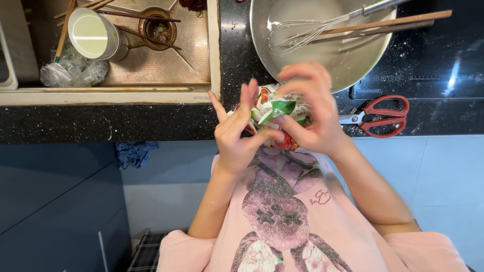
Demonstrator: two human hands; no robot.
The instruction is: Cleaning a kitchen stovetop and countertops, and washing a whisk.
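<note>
Fingers of both hands pinch a crumpled food packet (pixel 275 112), white with green, red and orange print, which we hold in front of our chest at the edge of the black speckled tabletop (pixel 101 123). Our left hand (pixel 237 133) grips its lower side, two fingers pointing up; our right hand (pixel 312 108) grasps its top. Just beyond stands a steel mixing bowl (pixel 348 63) holding a whisk (pixel 302 32) and wooden chopsticks (pixel 393 22). Red-handled scissors (pixel 380 117) lie to the right, a sink (pixel 166 65) to the left.
</note>
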